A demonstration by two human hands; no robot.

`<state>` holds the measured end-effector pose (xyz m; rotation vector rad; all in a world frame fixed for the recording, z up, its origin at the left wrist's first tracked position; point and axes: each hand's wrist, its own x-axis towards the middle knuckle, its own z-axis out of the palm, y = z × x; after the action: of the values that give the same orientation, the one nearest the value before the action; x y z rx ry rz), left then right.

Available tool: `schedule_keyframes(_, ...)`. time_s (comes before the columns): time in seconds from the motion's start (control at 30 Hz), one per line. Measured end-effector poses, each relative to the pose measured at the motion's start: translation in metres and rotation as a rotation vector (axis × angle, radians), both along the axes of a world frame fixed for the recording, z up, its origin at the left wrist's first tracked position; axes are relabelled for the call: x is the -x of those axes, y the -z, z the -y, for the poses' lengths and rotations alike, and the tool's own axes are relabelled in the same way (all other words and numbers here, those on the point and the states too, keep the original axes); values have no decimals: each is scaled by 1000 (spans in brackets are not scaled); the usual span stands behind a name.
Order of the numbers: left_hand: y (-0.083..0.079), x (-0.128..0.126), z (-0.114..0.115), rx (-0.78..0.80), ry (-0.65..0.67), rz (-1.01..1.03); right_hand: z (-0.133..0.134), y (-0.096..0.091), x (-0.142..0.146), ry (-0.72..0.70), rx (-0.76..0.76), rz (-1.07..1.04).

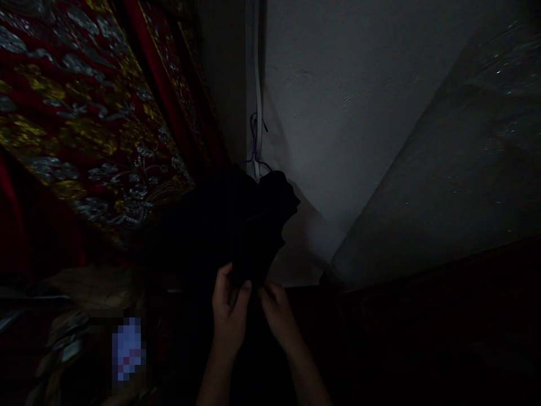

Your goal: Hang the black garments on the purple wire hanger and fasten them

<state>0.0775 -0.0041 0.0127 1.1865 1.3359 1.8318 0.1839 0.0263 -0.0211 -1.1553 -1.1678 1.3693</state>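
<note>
A black garment [249, 225] hangs from a hanger hook [255, 148] against a pale wall in a dim room. My left hand [229, 313] grips the garment's lower edge, with the thumb pressed on the cloth. My right hand [276, 313] is beside it, with fingers pinched on the same dark cloth. Both hands are raised in front of me, close together, at the lower middle of the view. The garment's lower part merges into shadow.
A red cloth with gold and silver embroidery [93, 113] hangs at the left. A white strip [257, 79] runs up the wall corner. A grey sloping sheet [456, 169] fills the right. Dark, unclear clutter [71, 332] lies at lower left.
</note>
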Motion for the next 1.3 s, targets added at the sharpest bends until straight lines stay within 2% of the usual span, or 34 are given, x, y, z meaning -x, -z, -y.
schedule_keyframes(0.07, 10, 6, 5, 56, 110, -44, 6, 0, -8, -16, -11, -13)
schedule_keyframes(0.17, 35, 12, 6, 189, 262, -149, 8, 1, -15, -19, -28, -65)
schedule_keyframes(0.27, 61, 10, 2, 231, 191, -195, 6, 1, -16, -104, -35, -76)
schedule_keyframes(0.33, 71, 5, -3, 221, 119, -207, 6, -1, -15, -160, -42, -51)
schedule_keyframes(0.4, 72, 1, -5, 223, 111, -213, 8, -2, -13, -197, -57, -21)
schedule_keyframes(0.53, 60, -2, -5, 191, 101, -230, 14, -5, -11, -233, -58, 2)
schedule_keyframes(0.63, 51, -3, -3, 141, 91, -277, 5, -15, -12, -252, -63, 19)
schedule_keyframes(0.73, 51, -8, -5, 134, 94, -327, -27, -53, -14, -216, -86, 0)
schedule_keyframes(0.9, 61, -18, -20, 140, 79, -418, -90, -159, -18, -43, -217, -150)
schedule_keyframes(0.97, 60, -15, -29, 148, 129, -476, -101, -186, -15, -53, -289, -155)
schedule_keyframes(1.03, 51, -6, -39, 169, 178, -520, -102, -195, -11, -90, -353, -142)
schedule_keyframes(1.1, 29, 5, -47, 136, 202, -539, -98, -188, -6, -117, -396, -129)
schedule_keyframes(1.13, 14, 11, -51, 87, 197, -541, -96, -181, -5, -123, -407, -121)
schedule_keyframes(1.2, -24, 21, -56, -121, 162, -535, -92, -170, -3, -132, -424, -90)
schedule_keyframes(1.3, -85, 31, -67, -367, 31, -537, -87, -167, -4, -148, -483, -25)
